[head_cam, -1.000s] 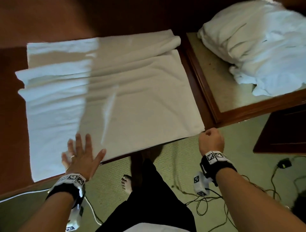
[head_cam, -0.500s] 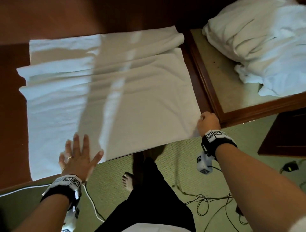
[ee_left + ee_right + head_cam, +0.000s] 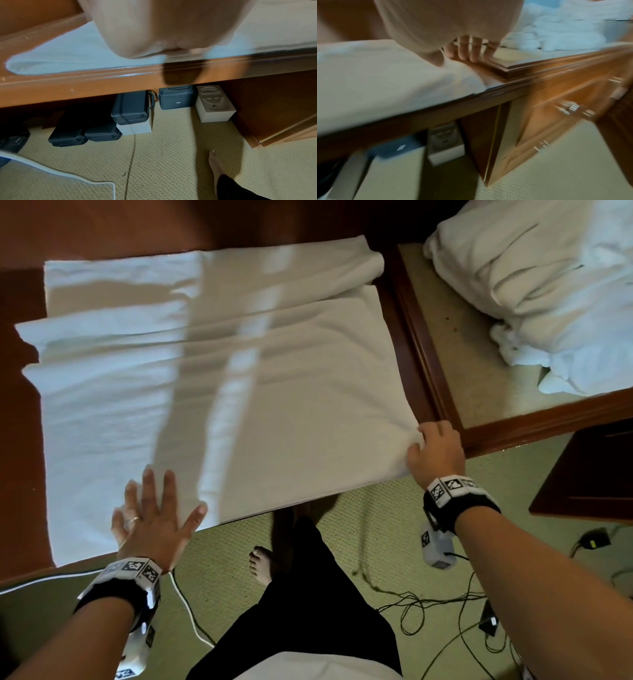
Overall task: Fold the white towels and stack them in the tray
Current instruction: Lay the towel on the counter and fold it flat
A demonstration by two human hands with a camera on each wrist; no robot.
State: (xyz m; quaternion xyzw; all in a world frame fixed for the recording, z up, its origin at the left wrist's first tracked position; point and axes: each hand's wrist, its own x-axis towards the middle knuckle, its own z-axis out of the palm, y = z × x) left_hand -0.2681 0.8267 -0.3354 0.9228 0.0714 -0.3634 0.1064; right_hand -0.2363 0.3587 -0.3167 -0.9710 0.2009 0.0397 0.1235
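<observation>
The near right corner of the white towel (image 3: 219, 392) is pinched by the right hand (image 3: 435, 451); its near left edge is pressed flat by the left hand (image 3: 154, 525), fingers spread. It is spread across the wooden desk (image 3: 20, 440), beside the tray (image 3: 445, 385) holding crumpled towels (image 3: 548, 289).

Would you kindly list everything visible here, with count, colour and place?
spread towel: one, white, flat on the desk
towel pile: one heap, white, in the tray
tray: one, wood-rimmed, right of the spread towel
desk: one, brown
cases: several, dark, under the desk
boxes: two, white, under the desk
cables: several, black, plus one white, on the carpet
left hand: flat on the towel's near edge
right hand: grips the towel's near right corner
</observation>
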